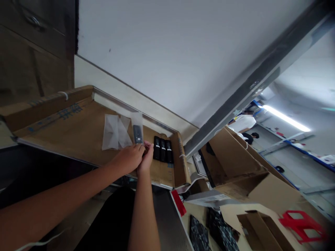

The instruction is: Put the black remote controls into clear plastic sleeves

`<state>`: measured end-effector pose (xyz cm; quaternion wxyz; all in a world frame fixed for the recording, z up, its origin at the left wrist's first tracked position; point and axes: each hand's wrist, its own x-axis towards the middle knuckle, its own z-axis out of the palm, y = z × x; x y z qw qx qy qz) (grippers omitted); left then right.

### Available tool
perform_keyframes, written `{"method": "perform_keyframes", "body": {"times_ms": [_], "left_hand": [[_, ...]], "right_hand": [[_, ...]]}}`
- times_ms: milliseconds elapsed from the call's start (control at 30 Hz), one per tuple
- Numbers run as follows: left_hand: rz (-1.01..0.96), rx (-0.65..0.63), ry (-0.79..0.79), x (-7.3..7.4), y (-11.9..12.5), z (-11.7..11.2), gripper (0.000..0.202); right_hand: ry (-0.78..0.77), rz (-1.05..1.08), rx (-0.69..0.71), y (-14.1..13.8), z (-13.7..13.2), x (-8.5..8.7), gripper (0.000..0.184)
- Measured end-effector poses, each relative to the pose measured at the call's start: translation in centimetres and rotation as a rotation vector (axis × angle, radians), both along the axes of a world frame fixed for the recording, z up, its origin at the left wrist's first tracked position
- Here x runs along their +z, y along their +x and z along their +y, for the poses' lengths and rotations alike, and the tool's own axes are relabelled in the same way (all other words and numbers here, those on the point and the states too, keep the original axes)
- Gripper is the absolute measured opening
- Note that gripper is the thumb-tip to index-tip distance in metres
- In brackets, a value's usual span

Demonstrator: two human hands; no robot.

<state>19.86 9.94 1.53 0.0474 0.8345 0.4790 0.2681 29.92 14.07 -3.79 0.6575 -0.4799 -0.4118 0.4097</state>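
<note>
A dark remote control (137, 134) with light buttons is partly inside a translucent plastic sleeve (136, 119). My left hand (133, 155) and my right hand (147, 157) meet at its near end, both with fingers closed on it. Left of them, more translucent plastic sleeves (112, 134) lie on the cardboard-lined tray (65, 132). Three black remote controls (163, 149) lie side by side just right of my right hand, their white labels facing up. My fingers hide the near end of the held remote.
A pale wall (162, 62) rises behind the tray, with a grey metal post (235, 101) slanting up to the right. Large cardboard boxes (240, 157), a red plastic stool (303, 226) and black patterned bags (199, 232) occupy the right side. People (243, 122) are farther back.
</note>
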Motion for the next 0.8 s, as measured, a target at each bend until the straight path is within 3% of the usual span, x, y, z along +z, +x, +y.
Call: {"method": "perform_keyframes", "body": {"times_ms": [167,333,533,800], "left_hand": [[-0.062,-0.005,0.003,-2.1,0.9,0.9,0.024],[-0.234,0.049,-0.046,-4.5,0.6,2.4,0.022],[-0.377,0.062,-0.042,-4.3,-0.3,3.0,0.023],[-0.457,0.085,-0.065,-4.6,-0.6,3.2,0.021]], "right_hand": [[-0.036,-0.167,-0.217,0.3,0.2,-0.1,0.040],[-0.069,-0.194,-0.232,-0.2,-0.4,-0.3,0.036],[-0.061,-0.029,-0.070,0.0,-2.4,-0.7,0.040],[-0.091,-0.161,-0.033,0.2,-3.5,-0.1,0.035]]}}
